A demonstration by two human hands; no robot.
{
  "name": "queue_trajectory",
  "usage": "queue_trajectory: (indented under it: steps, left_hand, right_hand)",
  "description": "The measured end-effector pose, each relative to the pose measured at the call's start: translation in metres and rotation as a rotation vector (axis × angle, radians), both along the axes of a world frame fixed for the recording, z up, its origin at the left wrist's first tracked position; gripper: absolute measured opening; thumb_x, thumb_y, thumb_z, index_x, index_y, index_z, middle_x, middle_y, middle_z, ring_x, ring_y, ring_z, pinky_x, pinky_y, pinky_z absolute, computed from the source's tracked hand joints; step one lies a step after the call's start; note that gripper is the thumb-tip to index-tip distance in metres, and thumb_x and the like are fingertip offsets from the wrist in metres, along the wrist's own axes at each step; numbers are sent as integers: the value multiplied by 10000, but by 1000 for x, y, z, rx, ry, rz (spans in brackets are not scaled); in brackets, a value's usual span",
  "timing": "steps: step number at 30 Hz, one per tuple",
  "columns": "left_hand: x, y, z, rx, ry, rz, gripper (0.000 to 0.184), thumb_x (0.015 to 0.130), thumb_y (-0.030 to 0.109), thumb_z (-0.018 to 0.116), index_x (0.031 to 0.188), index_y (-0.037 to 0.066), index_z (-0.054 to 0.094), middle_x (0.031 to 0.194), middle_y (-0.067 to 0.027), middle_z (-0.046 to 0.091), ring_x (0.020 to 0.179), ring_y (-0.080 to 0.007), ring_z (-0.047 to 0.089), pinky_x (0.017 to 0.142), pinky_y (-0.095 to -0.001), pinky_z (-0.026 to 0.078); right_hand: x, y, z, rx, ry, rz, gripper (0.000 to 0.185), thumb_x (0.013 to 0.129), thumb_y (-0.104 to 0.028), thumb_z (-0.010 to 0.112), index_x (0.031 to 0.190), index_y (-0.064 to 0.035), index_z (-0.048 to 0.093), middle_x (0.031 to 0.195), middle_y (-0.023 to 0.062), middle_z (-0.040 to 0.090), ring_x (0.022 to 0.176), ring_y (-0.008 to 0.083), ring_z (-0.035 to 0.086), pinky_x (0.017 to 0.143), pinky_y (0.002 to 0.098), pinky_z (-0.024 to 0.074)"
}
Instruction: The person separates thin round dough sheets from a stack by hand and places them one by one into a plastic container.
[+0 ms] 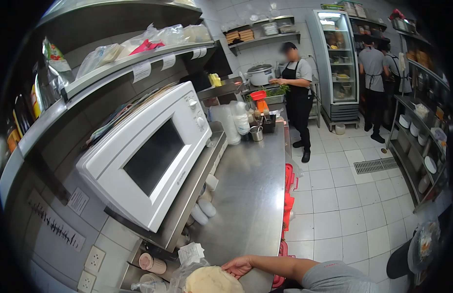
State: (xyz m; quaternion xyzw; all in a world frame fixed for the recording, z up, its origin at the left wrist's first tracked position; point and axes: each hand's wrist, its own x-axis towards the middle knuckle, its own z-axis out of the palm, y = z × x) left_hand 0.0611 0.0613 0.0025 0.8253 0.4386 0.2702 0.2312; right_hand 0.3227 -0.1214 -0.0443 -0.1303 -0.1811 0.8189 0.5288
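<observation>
Disc, pale and dough-like, six o'clock: rounded, whole, handling seemingly underway. Your right hand at its two-o'clock edge, fingers half-curled; cannot tell if gripping.

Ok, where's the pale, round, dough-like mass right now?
In the head view, the mass lies at bottom centre, between crumpled clear plastic and the bare right hand.

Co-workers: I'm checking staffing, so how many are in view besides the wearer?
3: one person left of the fridge, a second person right of it, a third person partly hidden beside them. Others may be hidden.
</observation>
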Motion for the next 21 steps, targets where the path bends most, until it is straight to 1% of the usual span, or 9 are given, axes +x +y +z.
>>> queue_trajectory:
  steps: [3, 6, 9, 11, 12, 15, 17, 18, 21]
  left_hand:
    - [-3, -5, 1, 147, -112, -55, 426, 741, 244, 749, 992, -84, 642, 831, -240, 660, 757, -339, 630, 718, -404, 490]
    - [-5, -1, 25, -109, 107, 24, 453, 761, 225, 732, 1071, -84, 616, 905, -222, 664, 821, -296, 625, 760, -389, 486]
    - [-6, 38, -19, -144, -33, -99, 315, 769, 128, 681, 1010, -64, 617, 934, -210, 649, 882, -300, 613, 797, -404, 457]
    - [-9, 39, -34, -91, -143, -9, 247, 763, 146, 687, 908, -49, 643, 831, -192, 657, 773, -287, 617, 719, -401, 463]
    - [4, 33, -30, -66, -193, 1, 222, 760, 155, 690, 858, -41, 657, 780, -183, 660, 718, -280, 619, 680, -399, 466]
    - [7, 15, -13, 171, -108, -22, 261, 740, 148, 702, 901, -49, 644, 837, -179, 652, 767, -295, 617, 713, -385, 465]
    - [9, 6, -7, 209, -118, 24, 242, 732, 131, 697, 885, -47, 638, 819, -173, 646, 756, -310, 612, 700, -386, 463]
    - [11, 4, -6, 229, -127, 41, 232, 728, 123, 695, 876, -46, 635, 811, -170, 643, 751, -317, 609, 693, -386, 462]
    - [-6, 24, -20, -114, -179, -44, 173, 763, 73, 666, 870, -53, 615, 823, -136, 636, 775, -162, 599, 687, -326, 464]
  right_hand:
    - [1, 1, -4, 57, -14, 1, 378, 975, -309, 425, 1268, -72, 458, 1199, 100, 585, 1067, 234, 592, 916, 404, 469]
    - [1, 1, -6, 11, -35, -1, 390, 972, -315, 432, 1264, -59, 459, 1220, 113, 575, 1084, 239, 582, 927, 405, 461]
    - [1, -2, -2, 29, -49, -10, 390, 969, -317, 439, 1259, -57, 465, 1224, 119, 575, 1098, 245, 573, 946, 402, 446]
    - [2, 2, -4, -4, -39, 17, 381, 971, -308, 436, 1254, -55, 472, 1230, 124, 572, 1109, 248, 567, 963, 398, 430]
    - [3, -1, -1, 3, -35, -3, 379, 972, -305, 435, 1255, -55, 471, 1230, 125, 572, 1107, 248, 569, 962, 399, 430]
    - [-4, -2, -3, 16, -54, -34, 355, 973, -279, 440, 1255, -66, 467, 1209, 118, 581, 1085, 241, 583, 929, 391, 458]
    - [-6, -5, 5, -5, -101, -113, 327, 971, -262, 446, 1237, -73, 478, 1177, 109, 596, 1059, 236, 595, 905, 383, 475]
    - [-7, -5, 0, -21, -111, -146, 264, 947, -192, 490, 1184, -78, 504, 1096, 86, 613, 1002, 211, 612, 855, 360, 502]
    - [-18, -4, -13, -67, -358, -327, 289, 935, -175, 508, 1204, -70, 494, 1179, 59, 582, 1052, 169, 587, 886, 336, 487]
